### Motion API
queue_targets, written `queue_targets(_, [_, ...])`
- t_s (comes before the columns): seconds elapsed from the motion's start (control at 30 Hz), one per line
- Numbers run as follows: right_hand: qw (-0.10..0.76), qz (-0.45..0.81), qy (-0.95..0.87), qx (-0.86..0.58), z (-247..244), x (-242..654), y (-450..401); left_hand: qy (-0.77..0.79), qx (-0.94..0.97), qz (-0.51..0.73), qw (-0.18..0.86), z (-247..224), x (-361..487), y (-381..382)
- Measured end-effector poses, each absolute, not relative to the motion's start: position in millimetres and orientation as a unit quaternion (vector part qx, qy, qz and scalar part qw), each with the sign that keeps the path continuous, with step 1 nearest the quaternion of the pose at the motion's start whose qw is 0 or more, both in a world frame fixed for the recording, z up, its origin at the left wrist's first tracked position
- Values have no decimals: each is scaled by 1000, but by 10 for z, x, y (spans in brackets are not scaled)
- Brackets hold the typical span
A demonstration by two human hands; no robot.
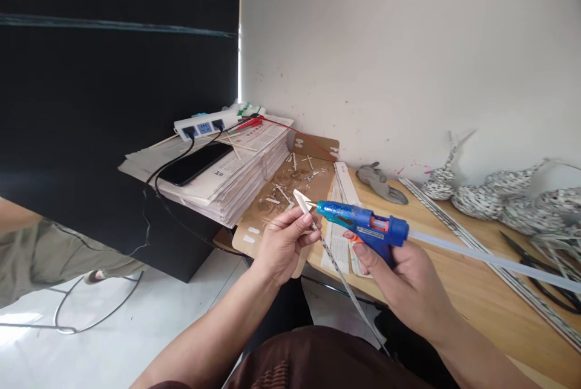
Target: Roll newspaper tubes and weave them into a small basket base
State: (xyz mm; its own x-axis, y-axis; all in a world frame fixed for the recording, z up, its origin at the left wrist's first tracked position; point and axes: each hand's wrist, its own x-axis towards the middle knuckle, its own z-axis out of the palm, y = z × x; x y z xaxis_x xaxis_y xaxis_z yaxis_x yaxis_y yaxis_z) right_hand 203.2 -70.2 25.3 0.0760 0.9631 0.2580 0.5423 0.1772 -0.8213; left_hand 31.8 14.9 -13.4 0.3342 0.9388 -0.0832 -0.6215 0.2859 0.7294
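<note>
Pinched between the thumb and fingers of my left hand (285,244) is a thin paper strip (338,268); its pale folded end points up and its long tail hangs toward my lap. My right hand (406,280) is wrapped round the handle of a blue glue gun (363,222), a finger at the orange trigger. The gun's metal nozzle is at the pale end of the strip; whether they touch is hard to tell. A long translucent glue stick (481,259) sticks out of the gun's back toward the right.
Left of the cardboard (247,241) with scraps stands a newspaper stack (254,183) bearing a phone (197,163) and power strip (206,124). On the wooden table (454,292) lie grey gloves (381,183), woven paper shapes (476,200), rolled strips (481,250) and black scissors (529,262). A person's leg (40,256) shows left.
</note>
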Motion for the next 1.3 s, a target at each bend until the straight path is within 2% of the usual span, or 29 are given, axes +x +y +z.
queue_targets(0.4, [408,254,-637,-603,231,2033,-732,261,296,518,758,-91,336,115])
queue_targets(0.73, [382,197,-637,-640,314,2027,-781,262,303,521,754,-126,330,118])
queue_targets(1.3, [390,193,-666,-606,275,1986,-728,265,289,517,761,-142,319,116])
